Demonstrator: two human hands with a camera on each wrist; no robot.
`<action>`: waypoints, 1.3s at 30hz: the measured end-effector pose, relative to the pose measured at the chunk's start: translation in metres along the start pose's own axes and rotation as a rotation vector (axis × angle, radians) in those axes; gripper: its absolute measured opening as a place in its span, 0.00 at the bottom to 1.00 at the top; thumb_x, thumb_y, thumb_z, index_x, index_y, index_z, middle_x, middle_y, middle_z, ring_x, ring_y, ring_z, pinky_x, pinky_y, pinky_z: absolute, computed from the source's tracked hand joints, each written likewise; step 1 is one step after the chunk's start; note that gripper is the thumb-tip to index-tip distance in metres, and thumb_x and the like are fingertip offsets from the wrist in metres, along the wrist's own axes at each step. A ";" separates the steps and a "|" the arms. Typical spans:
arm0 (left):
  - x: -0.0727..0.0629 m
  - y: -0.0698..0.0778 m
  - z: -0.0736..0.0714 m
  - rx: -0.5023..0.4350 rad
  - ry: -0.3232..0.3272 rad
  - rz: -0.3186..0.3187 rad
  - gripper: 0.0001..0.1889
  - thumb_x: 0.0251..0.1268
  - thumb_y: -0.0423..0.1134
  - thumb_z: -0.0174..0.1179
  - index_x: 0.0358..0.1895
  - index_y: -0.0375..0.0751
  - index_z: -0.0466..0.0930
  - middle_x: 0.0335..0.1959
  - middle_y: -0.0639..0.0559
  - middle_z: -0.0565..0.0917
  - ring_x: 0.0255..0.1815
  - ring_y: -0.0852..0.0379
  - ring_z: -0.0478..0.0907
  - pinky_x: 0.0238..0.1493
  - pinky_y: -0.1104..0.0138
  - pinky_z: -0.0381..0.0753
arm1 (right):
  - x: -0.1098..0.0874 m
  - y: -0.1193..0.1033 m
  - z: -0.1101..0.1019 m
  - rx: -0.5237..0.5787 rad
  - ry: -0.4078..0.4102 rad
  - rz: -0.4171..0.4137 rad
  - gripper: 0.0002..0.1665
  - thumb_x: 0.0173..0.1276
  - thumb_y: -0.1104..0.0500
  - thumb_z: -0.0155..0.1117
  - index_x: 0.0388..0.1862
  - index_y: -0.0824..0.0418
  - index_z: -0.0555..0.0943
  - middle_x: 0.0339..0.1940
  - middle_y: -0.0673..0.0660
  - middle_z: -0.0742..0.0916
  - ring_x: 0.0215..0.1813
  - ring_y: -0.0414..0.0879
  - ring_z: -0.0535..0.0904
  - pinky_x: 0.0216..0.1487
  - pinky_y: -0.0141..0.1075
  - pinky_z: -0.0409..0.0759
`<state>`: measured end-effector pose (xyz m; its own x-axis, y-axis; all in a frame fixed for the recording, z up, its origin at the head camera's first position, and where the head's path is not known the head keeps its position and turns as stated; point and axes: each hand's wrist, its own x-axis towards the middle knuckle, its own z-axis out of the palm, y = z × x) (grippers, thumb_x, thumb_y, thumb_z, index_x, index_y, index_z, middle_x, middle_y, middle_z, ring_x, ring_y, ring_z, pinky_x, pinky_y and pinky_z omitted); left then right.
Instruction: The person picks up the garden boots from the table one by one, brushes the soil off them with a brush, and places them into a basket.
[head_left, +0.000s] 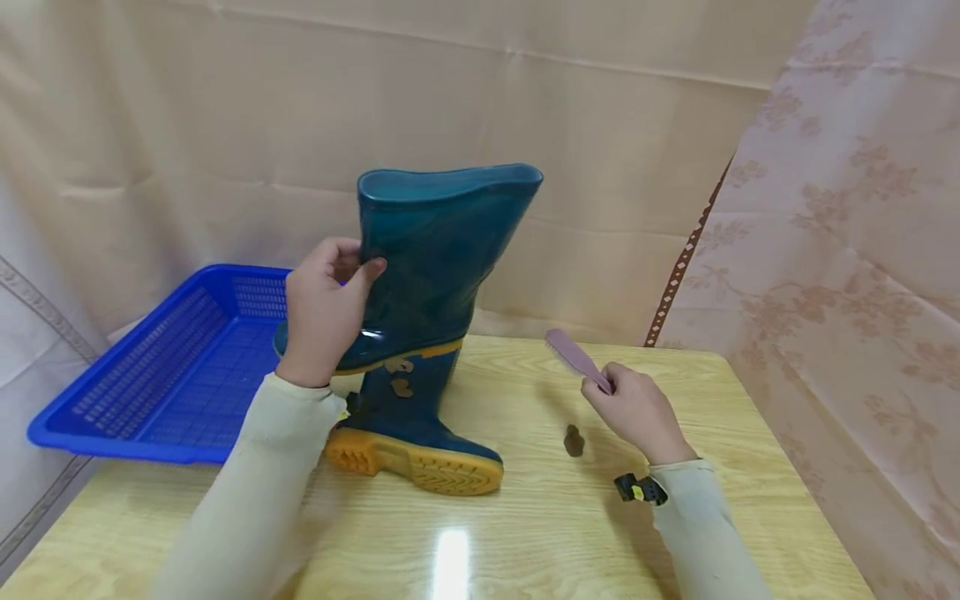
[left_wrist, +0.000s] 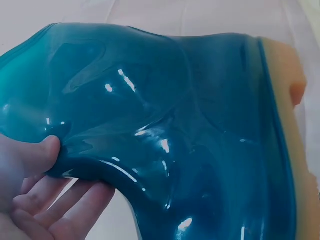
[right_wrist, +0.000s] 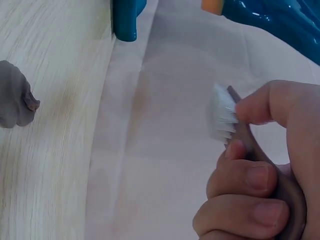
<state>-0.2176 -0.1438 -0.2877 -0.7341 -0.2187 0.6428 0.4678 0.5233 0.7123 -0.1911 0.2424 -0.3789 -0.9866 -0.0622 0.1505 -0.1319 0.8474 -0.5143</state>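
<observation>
A glossy dark teal rubber boot with a yellow sole is held up in my left hand, its opening upward and toe to the left. In the left wrist view my thumb lies on the shaft and the fingers curl under its front. Below it is a matching boot, sole tilted toward me, with brown patches on its shaft. My right hand grips a small mauve brush above the table, away from both boots. Its white bristles face left in the right wrist view.
A blue plastic basket stands on the left, partly behind my left arm. On the wooden table lies a brown lump, just left of my right hand. Beige cloth hangs behind the table, patterned cloth to the right.
</observation>
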 end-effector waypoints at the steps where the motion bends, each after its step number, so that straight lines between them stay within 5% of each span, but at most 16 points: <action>1: 0.003 -0.002 -0.004 0.006 0.027 0.001 0.16 0.73 0.47 0.65 0.51 0.37 0.84 0.44 0.47 0.90 0.43 0.55 0.85 0.46 0.63 0.83 | 0.000 0.000 0.000 0.001 0.005 0.003 0.19 0.76 0.46 0.55 0.30 0.58 0.75 0.19 0.52 0.73 0.19 0.44 0.64 0.19 0.36 0.62; 7: 0.018 -0.020 -0.033 0.035 0.181 -0.046 0.20 0.72 0.51 0.65 0.49 0.34 0.82 0.43 0.48 0.87 0.42 0.64 0.81 0.46 0.73 0.79 | -0.002 0.002 -0.003 -0.007 0.033 0.016 0.30 0.77 0.33 0.54 0.31 0.58 0.77 0.19 0.52 0.74 0.20 0.45 0.67 0.21 0.38 0.65; 12: 0.032 -0.038 -0.056 0.017 0.297 -0.088 0.16 0.72 0.51 0.65 0.47 0.41 0.83 0.41 0.60 0.83 0.44 0.67 0.79 0.46 0.71 0.77 | -0.006 0.010 -0.009 -0.030 0.050 0.028 0.30 0.76 0.33 0.55 0.31 0.58 0.76 0.19 0.52 0.74 0.20 0.45 0.66 0.20 0.37 0.64; 21: 0.047 -0.088 -0.081 0.084 0.295 -0.256 0.05 0.77 0.44 0.61 0.39 0.55 0.76 0.39 0.65 0.78 0.45 0.69 0.74 0.47 0.70 0.72 | -0.009 0.015 -0.018 -0.074 0.040 0.035 0.30 0.76 0.33 0.57 0.30 0.58 0.74 0.18 0.51 0.72 0.20 0.45 0.65 0.21 0.37 0.63; 24: 0.048 -0.104 -0.090 0.156 0.264 -0.295 0.08 0.76 0.46 0.62 0.37 0.53 0.74 0.38 0.64 0.75 0.42 0.69 0.72 0.45 0.70 0.70 | -0.008 0.016 -0.018 -0.081 0.030 0.028 0.26 0.76 0.38 0.60 0.31 0.58 0.74 0.18 0.51 0.72 0.20 0.45 0.65 0.21 0.37 0.62; 31: 0.044 -0.132 -0.114 0.339 -0.056 -0.417 0.18 0.80 0.49 0.54 0.49 0.33 0.71 0.47 0.38 0.74 0.46 0.46 0.73 0.41 0.59 0.74 | -0.004 0.016 -0.012 -0.080 0.000 -0.020 0.16 0.74 0.54 0.66 0.31 0.59 0.73 0.20 0.51 0.71 0.21 0.43 0.64 0.20 0.34 0.60; 34: 0.041 -0.146 -0.125 0.345 -0.106 -0.466 0.21 0.81 0.49 0.51 0.52 0.29 0.68 0.49 0.33 0.72 0.48 0.40 0.72 0.40 0.56 0.74 | -0.002 0.016 -0.008 -0.079 -0.016 -0.035 0.15 0.74 0.55 0.66 0.31 0.60 0.73 0.19 0.51 0.71 0.20 0.43 0.64 0.20 0.34 0.60; 39: 0.038 -0.167 -0.154 0.343 -0.198 -0.546 0.31 0.83 0.50 0.44 0.65 0.19 0.61 0.59 0.22 0.69 0.57 0.29 0.69 0.55 0.38 0.76 | 0.002 0.012 -0.003 -0.083 -0.019 -0.056 0.16 0.74 0.55 0.67 0.30 0.60 0.72 0.19 0.50 0.70 0.20 0.42 0.63 0.20 0.33 0.59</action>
<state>-0.2478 -0.3666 -0.3393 -0.9127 -0.3880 0.1283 -0.1552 0.6195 0.7695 -0.1944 0.2547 -0.3820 -0.9797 -0.1201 0.1603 -0.1792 0.8832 -0.4334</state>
